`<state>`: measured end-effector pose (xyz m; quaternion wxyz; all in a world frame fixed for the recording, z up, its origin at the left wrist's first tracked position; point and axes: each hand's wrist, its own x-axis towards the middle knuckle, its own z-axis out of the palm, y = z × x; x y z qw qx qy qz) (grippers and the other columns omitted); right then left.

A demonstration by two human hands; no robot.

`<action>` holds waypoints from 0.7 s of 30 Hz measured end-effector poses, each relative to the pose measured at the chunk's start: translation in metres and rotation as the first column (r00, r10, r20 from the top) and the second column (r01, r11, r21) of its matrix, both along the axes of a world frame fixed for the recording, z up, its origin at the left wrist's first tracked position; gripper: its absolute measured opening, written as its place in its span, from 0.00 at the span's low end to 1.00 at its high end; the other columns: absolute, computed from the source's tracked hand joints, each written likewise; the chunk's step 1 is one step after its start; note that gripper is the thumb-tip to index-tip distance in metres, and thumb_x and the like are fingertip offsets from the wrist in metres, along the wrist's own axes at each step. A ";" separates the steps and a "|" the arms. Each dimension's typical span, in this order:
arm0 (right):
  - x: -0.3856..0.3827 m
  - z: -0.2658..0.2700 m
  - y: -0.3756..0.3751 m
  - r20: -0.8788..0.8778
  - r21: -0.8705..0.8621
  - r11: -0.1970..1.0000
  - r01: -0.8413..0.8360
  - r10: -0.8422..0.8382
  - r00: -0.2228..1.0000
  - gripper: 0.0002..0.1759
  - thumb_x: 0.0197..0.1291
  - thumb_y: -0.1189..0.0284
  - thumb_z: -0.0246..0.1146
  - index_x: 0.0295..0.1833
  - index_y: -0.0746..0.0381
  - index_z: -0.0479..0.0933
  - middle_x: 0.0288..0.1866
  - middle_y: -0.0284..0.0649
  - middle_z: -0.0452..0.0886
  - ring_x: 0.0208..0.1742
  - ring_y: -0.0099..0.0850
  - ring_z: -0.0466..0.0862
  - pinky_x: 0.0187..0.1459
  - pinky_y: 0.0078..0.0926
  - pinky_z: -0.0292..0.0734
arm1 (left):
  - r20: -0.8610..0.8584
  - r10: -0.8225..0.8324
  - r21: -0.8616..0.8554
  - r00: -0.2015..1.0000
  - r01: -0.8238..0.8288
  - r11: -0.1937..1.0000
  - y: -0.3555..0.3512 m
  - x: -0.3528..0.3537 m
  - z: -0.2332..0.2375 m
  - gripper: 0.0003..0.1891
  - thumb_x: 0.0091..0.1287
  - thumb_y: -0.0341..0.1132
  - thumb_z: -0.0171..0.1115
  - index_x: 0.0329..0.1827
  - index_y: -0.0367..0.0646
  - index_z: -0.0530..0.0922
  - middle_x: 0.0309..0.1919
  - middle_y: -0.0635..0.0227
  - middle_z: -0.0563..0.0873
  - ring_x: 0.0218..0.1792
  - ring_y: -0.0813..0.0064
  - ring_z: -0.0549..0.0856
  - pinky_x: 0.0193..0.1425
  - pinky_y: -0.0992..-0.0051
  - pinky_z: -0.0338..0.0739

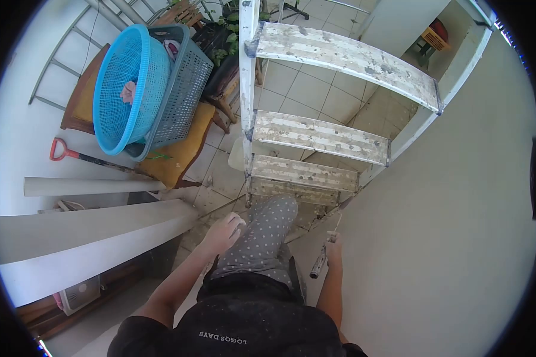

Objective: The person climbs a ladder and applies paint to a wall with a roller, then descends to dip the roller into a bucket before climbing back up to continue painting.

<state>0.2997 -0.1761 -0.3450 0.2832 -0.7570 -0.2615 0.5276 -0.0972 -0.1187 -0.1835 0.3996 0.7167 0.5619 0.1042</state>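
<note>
Right hand [333, 251] clamped on a slim tool [319, 265] beside the wall [446, 226]; left hand [225, 233] at the knee [274, 217] (fingers curled, grip unclear). Firm stepladder [315, 137] footing seems advisable.

Tiled floor [307, 89] at the top middle, with a ladder [318, 137] and a chair [181, 149] standing on it.

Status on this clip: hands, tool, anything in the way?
Left hand on raised knee, grip unclear. Right hand shut on slim tool. Ladder steps directly ahead.
</note>
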 end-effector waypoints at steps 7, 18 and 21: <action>0.003 0.002 -0.008 -0.096 -0.248 0.963 0.106 -0.133 0.986 0.15 0.57 0.79 0.53 0.51 0.60 0.69 0.27 0.36 0.71 0.14 0.26 0.71 0.13 0.28 0.69 | -0.142 0.037 -0.132 0.989 -0.056 0.990 0.015 -0.032 -0.037 0.12 0.65 0.36 0.56 0.49 0.45 0.74 0.44 0.58 0.78 0.45 0.56 0.81 0.48 0.58 0.75; -0.115 -0.009 0.005 -0.260 -0.288 0.744 -0.603 0.546 0.797 0.11 0.55 0.68 0.57 0.41 0.63 0.70 0.24 0.38 0.73 0.19 0.30 0.76 0.22 0.30 0.71 | -0.445 -0.001 -0.438 0.896 -0.217 0.873 -0.167 -0.176 -0.089 0.13 0.68 0.41 0.52 0.48 0.45 0.76 0.45 0.53 0.81 0.46 0.48 0.82 0.49 0.55 0.78; -0.186 0.006 0.021 -0.261 -0.291 0.721 -0.629 0.573 0.777 0.18 0.47 0.75 0.58 0.48 0.66 0.72 0.24 0.43 0.75 0.22 0.35 0.79 0.29 0.36 0.75 | -0.556 -0.105 -0.573 0.824 -0.289 0.766 -0.330 -0.250 -0.103 0.18 0.72 0.46 0.49 0.53 0.47 0.80 0.52 0.50 0.79 0.51 0.51 0.81 0.56 0.57 0.75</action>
